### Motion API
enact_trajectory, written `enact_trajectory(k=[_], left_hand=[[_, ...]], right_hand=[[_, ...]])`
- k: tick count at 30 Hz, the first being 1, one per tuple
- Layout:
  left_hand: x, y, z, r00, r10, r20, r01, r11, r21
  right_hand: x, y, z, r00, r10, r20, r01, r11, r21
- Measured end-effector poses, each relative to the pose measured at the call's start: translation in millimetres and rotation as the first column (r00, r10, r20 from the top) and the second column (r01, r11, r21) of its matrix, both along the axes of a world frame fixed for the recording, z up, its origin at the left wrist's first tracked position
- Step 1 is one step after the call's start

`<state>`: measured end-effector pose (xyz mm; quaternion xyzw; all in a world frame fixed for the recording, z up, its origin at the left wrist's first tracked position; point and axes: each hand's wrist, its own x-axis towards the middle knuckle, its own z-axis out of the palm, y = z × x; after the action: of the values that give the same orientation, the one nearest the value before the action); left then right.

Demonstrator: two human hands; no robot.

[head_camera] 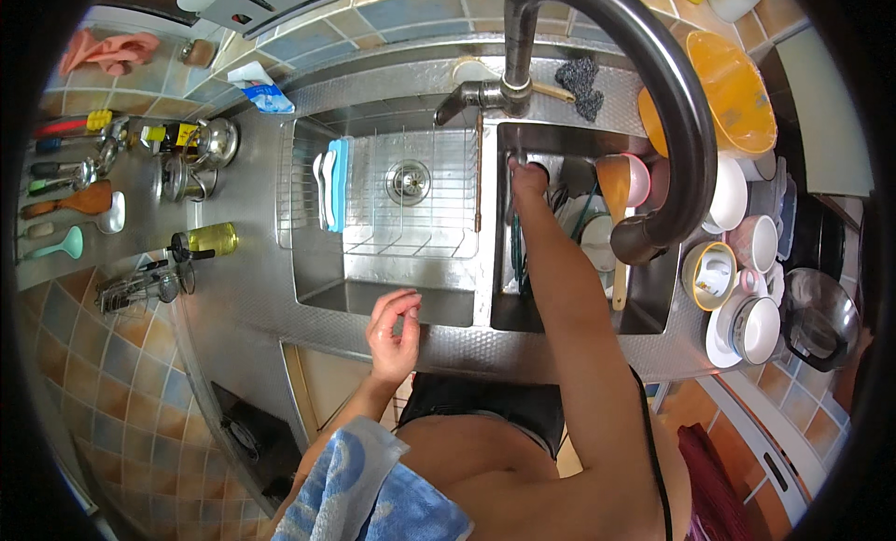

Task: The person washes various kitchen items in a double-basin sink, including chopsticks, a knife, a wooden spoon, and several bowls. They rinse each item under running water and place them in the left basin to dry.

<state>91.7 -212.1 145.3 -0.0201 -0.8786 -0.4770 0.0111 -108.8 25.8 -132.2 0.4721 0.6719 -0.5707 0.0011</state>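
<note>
My right hand (pixel 528 179) reaches into the right sink basin (pixel 647 299) near its back left corner; its fingers touch something there that I cannot make out. Beside it in the basin lie bowls, a pink-rimmed bowl (pixel 638 180) and a wooden spatula (pixel 614 184) resting across them. My left hand (pixel 394 334) is raised over the front edge of the left basin (pixel 378 292), fingers curled and apart, with nothing in it. A wire rack (pixel 420 249) sits in the left basin and holds a blue utensil case (pixel 338 185) with white utensils (pixel 324 191). A blue towel (pixel 413 499) hangs over my left forearm.
A dark curved faucet (pixel 689 114) arches over the right basin. Stacked bowls (pixel 759 331), a yellow-rimmed bowl (pixel 709 275) and an orange container (pixel 731 93) crowd the right counter. A scouring pad (pixel 581 86) lies behind. An oil bottle (pixel 213 239) and metal pots (pixel 217 143) stand left.
</note>
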Motion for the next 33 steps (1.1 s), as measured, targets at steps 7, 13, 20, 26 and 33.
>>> enact_trajectory(k=[7,13,20,26,33], left_hand=[[-1,54,1,0.982,-0.165,0.095,0.145,0.97,0.193],[-32,216,-54,0.985,-0.162,0.053,0.142,0.954,0.266],[-24,236,-54,0.883,-0.355,0.307,0.265,0.917,0.299],[-54,262,-65,0.972,-0.145,0.184,0.017,0.829,0.559],[-21,259,-57,0.891,-0.269,0.365,0.11,0.91,0.4]], right_hand=[[98,33,141,0.86,-0.387,-0.334,0.119,0.787,-0.605],[165,83,169,0.861,-0.352,-0.367,0.021,0.745,-0.666],[161,121,205,0.968,-0.032,-0.249,-0.062,0.931,-0.36],[158,98,223,0.876,-0.044,-0.481,-0.121,0.944,-0.306],[130,144,192,0.683,0.362,-0.635,-0.271,0.932,0.239]])
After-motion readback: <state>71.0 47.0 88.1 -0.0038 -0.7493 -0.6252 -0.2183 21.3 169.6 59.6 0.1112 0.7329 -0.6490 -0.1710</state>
